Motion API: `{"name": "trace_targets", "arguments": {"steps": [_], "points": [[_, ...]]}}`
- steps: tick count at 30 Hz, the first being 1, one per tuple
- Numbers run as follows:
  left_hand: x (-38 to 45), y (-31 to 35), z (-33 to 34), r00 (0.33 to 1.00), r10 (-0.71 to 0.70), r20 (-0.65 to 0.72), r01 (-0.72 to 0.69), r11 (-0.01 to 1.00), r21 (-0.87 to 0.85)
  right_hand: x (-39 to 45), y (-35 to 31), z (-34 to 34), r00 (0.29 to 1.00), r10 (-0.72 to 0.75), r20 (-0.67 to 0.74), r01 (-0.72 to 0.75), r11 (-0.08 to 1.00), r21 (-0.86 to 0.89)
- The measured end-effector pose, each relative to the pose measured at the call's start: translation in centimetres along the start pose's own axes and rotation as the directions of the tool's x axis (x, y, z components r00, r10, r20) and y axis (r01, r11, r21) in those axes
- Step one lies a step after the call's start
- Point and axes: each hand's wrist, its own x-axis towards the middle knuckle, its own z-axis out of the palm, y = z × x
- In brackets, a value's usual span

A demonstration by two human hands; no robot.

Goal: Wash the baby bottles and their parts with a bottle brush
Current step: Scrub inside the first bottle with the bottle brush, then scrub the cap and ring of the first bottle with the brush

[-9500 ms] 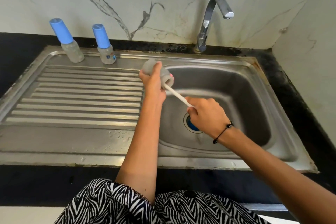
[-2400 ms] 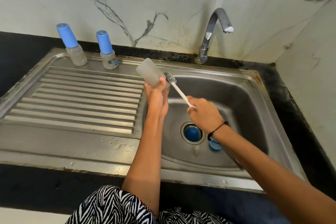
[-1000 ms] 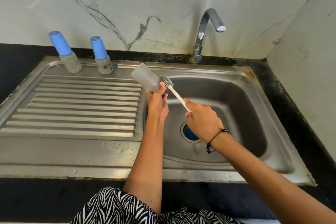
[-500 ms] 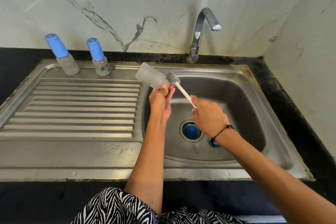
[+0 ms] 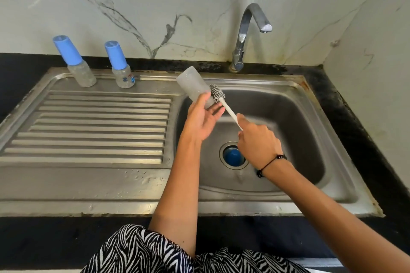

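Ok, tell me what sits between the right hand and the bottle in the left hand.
In the head view, only the bottle brush: its white handle runs from the right hand to bristles at the mouth of the bottle.

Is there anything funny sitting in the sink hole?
Yes. A blue cap sits right in the sink drain, plugging the hole where water should run out. It looks like a bottle part, not a drain stopper.
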Motion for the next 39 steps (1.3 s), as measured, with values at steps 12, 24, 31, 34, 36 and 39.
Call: {"name": "trace_targets", "arguments": {"steps": [12,24,31,34,36,39], "points": [[0.4,-1.7,-2.4,0.993,0.024,-0.112,-0.004,0.984,0.175,1.5,0.5,1.2,0.998,-0.013,0.068,0.018,0.997,-0.07],[1.3,-4.9,-7.7,0.806,-0.119,-0.58,0.573,0.402,0.714,5.4,6.4,5.8,0.961,0.09,0.263,-0.087,0.996,-0.022],[1.7,-6.5,-8.8,0.761,-0.028,-0.648,0.648,0.03,0.761,6.4,7.5,7.4,0.944,0.09,0.319,-0.107,0.994,0.036],[2.0,-6.5,-8.8,0.786,-0.01,-0.618,0.612,-0.128,0.781,6.9,7.7,7.6,0.938,0.098,0.333,-0.118,0.992,0.04],[2.1,-6.6,-9.0,0.801,-0.001,-0.598,0.582,-0.227,0.781,7.2,7.9,7.8,0.935,0.108,0.339,-0.129,0.991,0.04],[2.6,-6.6,-9.2,0.814,0.027,-0.58,0.548,-0.37,0.75,8.0,8.5,8.2,0.928,0.122,0.352,-0.144,0.989,0.036]]}}
